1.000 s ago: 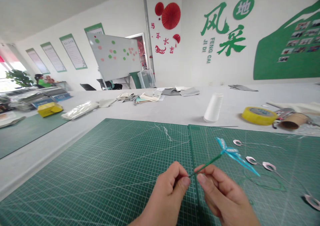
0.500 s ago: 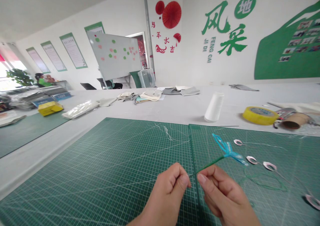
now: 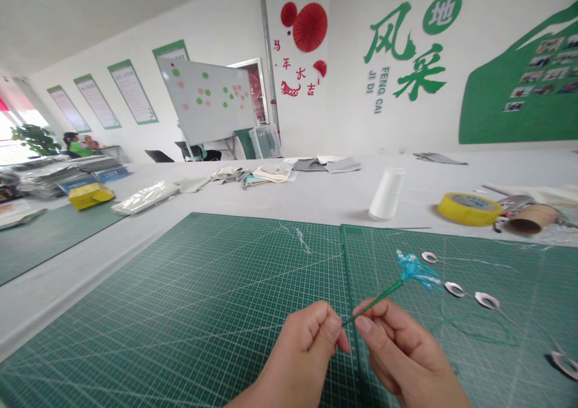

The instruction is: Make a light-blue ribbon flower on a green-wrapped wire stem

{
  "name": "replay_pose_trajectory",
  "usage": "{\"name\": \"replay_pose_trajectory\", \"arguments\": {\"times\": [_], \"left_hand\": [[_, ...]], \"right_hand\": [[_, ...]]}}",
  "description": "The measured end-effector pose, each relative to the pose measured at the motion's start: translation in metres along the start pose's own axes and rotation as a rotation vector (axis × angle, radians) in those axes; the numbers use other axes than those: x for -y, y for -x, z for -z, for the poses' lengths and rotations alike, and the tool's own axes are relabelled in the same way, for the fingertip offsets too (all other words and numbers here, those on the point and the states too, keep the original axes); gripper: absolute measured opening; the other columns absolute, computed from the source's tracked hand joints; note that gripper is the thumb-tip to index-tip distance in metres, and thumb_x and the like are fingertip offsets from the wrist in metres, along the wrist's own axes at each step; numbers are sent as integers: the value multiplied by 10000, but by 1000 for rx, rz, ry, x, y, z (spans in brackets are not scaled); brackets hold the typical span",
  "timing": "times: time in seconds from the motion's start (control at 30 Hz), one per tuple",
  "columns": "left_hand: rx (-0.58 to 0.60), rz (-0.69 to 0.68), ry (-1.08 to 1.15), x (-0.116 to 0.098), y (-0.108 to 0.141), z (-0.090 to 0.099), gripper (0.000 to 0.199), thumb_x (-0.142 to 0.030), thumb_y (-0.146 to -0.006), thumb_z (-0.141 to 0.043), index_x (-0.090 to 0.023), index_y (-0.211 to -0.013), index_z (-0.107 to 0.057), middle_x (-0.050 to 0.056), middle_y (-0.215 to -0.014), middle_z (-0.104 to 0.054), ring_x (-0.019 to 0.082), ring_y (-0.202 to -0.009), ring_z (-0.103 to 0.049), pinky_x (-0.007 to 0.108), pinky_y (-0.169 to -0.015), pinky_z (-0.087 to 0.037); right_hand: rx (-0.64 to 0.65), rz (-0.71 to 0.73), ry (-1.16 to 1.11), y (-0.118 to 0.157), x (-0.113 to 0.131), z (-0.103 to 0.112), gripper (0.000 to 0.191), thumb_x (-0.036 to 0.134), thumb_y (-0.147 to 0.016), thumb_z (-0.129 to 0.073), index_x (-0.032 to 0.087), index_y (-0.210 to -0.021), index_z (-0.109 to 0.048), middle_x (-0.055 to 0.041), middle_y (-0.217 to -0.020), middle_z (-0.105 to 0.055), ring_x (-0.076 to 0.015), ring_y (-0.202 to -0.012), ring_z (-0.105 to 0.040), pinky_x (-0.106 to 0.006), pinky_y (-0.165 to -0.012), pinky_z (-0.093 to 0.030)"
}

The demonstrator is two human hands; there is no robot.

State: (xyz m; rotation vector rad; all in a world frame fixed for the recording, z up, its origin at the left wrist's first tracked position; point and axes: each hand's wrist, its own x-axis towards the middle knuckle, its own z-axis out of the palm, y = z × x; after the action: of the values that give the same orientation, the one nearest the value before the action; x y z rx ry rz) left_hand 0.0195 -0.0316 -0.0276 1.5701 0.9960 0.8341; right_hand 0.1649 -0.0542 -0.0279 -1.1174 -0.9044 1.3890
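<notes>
A small blue flower on a thin green stem is held above the cutting mats. My right hand pinches the stem between thumb and forefinger, below the blossom. My left hand is closed on the stem's lower end, its fingertips close to those of the right. Loose green thread lies in loops on the mat to the right of my right hand. Beyond the blossom lie several pale oval rings with wire tails, among them one ring close to the petals.
Two green cutting mats lie side by side under my hands. Behind them stand a white thread cone and a yellow tape roll. White thread scraps lie on the left mat. Folded cloth and a yellow packet are farther back.
The flower has turned about its stem, so its petals now bunch together and point differently. Both hands keep their pinch and have shifted only slightly.
</notes>
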Motion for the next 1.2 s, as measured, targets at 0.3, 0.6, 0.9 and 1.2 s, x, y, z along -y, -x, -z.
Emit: {"name": "replay_pose_trajectory", "arguments": {"times": [0.3, 0.6, 0.9, 1.2], "left_hand": [[-62, -30, -95, -9, -2, 2, 154, -323, -845, -567, -170, -827, -571, -21, -647, -513, 119, -586, -448, 247, -566, -348], [-203, -454, -672, 1, 4, 5, 65, -196, -872, -575, -174, -820, -605, 37, -738, -639, 164, -697, -561, 290, -649, -389], [-173, -308, -465, -1, 5, 3, 182, -180, -921, -436, -181, -757, -515, 18, -720, -538, 127, -641, -500, 245, -589, -376], [-132, -239, -470, -6, 5, 2, 267, -250, -960, -354, -193, -712, -435, 5, -687, -495, 130, -629, -462, 259, -585, -339]], "right_hand": [[-41, 62, 24, -1, -3, 4, 346, 547, -740, -707, 210, -770, -634, 104, -518, -316, -69, -455, -167, -218, -413, -95], [-106, 116, 41, -2, -10, 3, 290, 495, -747, -722, 219, -758, -632, 96, -514, -310, -69, -436, -190, -222, -386, -93], [-73, 62, 88, 0, -6, 0, 361, 584, -725, -693, 248, -846, -645, 97, -524, -283, -83, -448, -162, -216, -409, -68], [-17, 59, 22, 0, -6, 0, 344, 557, -754, -689, 233, -859, -641, 105, -522, -307, -66, -440, -156, -215, -397, -74]]}}
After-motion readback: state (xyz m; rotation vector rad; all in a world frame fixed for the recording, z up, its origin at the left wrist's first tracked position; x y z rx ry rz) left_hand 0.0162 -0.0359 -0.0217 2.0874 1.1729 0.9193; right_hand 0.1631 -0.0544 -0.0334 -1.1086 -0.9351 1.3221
